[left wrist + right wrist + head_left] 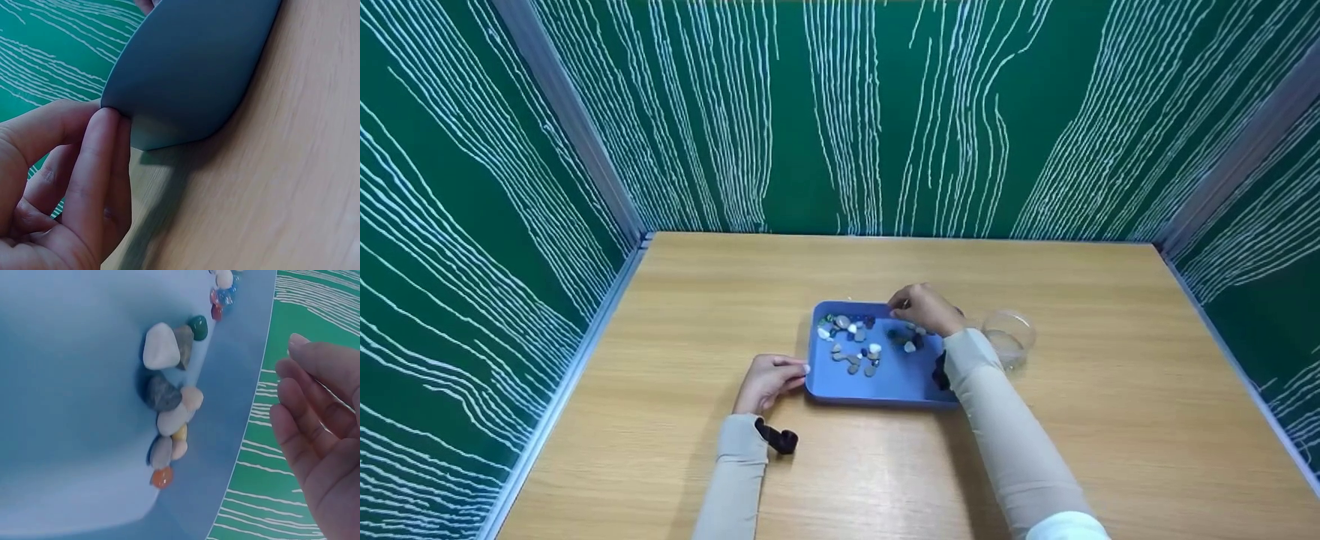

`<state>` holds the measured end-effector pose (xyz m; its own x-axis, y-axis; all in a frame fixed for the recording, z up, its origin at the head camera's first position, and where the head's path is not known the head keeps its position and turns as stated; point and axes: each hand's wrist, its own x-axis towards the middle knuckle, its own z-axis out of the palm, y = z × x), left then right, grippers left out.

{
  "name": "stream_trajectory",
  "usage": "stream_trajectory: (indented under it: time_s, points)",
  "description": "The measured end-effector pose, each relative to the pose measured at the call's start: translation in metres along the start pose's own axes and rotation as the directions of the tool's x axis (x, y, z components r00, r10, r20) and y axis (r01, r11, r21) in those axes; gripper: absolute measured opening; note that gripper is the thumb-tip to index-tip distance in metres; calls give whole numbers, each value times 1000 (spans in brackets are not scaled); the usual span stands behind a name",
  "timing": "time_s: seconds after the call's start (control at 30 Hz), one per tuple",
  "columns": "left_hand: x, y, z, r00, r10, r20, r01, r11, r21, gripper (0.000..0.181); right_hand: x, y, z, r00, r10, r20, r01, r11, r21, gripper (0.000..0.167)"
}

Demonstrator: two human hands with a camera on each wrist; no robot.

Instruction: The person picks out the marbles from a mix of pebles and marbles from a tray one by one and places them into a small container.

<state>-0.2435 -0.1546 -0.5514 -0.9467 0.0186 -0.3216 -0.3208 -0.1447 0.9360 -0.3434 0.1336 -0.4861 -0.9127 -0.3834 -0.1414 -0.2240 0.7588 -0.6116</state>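
Observation:
A blue tray [904,379] with small stones in separate groups lies on the table. My left hand [769,382] pinches the tray's left rim between thumb and fingers; the left wrist view shows the hand [73,185] at the tray's corner [191,62]. Over the far rim is my right hand [926,309]. In the right wrist view that hand [323,410] has loosely bent fingers beside the rim, with no stone visible in them. Near it, a white stone [161,347], a dark grey stone [163,394] and an orange stone [162,477] lie along the tray's inner wall.
A clear round container [1009,335] stands right of the tray, close to my right sleeve. The wooden table [660,337] meets green walls [791,150] with white wavy lines at the back and both sides. A black strap [778,437] hangs at my left wrist.

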Motion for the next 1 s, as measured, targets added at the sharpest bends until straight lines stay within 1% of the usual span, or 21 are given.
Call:
stream_trajectory:
  time_s: [0.07,0.23,0.37,0.53,0.6,0.8,1.0]
  points:
    - [-1,1,-1,1000,-4,9,4,1000,0,26,2,-1,4,1000,-8,-3,8,1000,-6,21]
    - [-2,1,-2,1000,-4,8,4,1000,9,26,7,-2,13,998,-60,-8,60,998,-34,22]
    - [-2,0,-2,1000,5,3,-5,1000,1,23,8,-2,20,998,-55,10,56,998,-36,24]
    - [0,-1,-1,1000,-8,1,8,1000,-13,20,11,-4,26,999,-35,25,37,997,-61,26]
    - [1,-1,0,1000,-14,-4,14,1000,-16,20,12,-4,29,999,-41,25,43,996,-76,26]
    - [1,0,0,1000,-4,-4,4,1000,-9,23,15,-6,36,996,-80,34,83,992,-100,27]
    - [-1,0,-1,1000,9,11,-9,1000,1,26,16,-9,40,996,-79,48,83,992,-98,27]
